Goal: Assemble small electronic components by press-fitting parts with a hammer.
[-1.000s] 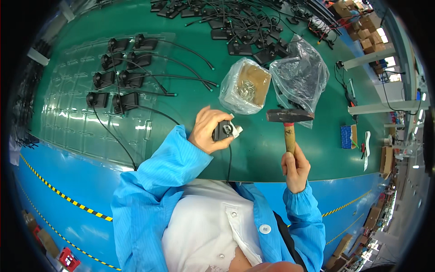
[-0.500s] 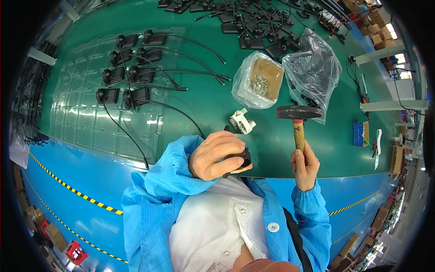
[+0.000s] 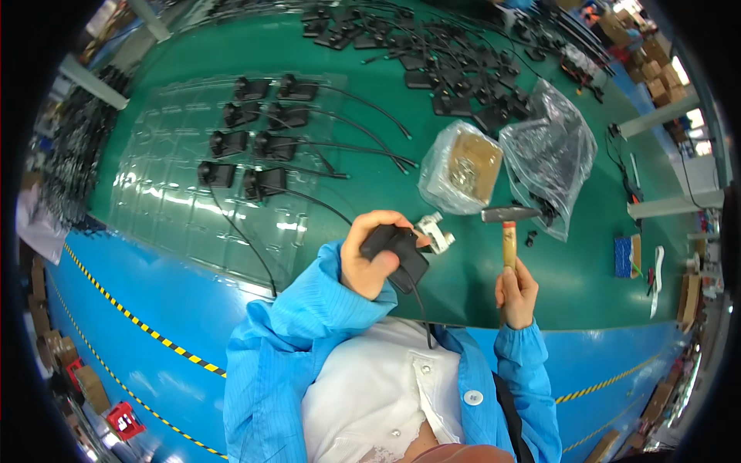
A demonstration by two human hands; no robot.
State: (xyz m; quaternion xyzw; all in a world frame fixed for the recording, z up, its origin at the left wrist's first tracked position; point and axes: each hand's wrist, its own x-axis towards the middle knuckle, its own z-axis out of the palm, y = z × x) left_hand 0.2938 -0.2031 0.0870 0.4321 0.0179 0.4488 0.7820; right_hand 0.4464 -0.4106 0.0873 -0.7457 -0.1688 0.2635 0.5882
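Both hands are occupied near the centre of the frame. By the left hand (image 3: 366, 266), a black plastic device with a blocky body (image 3: 411, 269) is gripped, the thumb laid across its face and the fingers curled behind its upper edge. Its long axis is tilted from upper left to lower right, and from its lower end a thin black cable (image 3: 422, 309) is let down toward the lower edge of the frame.

A white, irregularly shaped block (image 3: 436, 234) is set on the green tabletop (image 3: 463, 289), just beside the device, to its upper right. It is partly covered by the left fingertips, so contact cannot be told. To this block the left hand is nearer; the right hand (image 3: 518, 295) is placed lower and farther right.

By the right hand, a hammer with a dark metal head and a pale wooden handle (image 3: 509, 245) is held low on the handle in a closed grip. The handle is pointed almost straight up the frame, and the head is turned crosswise, apart from the block.
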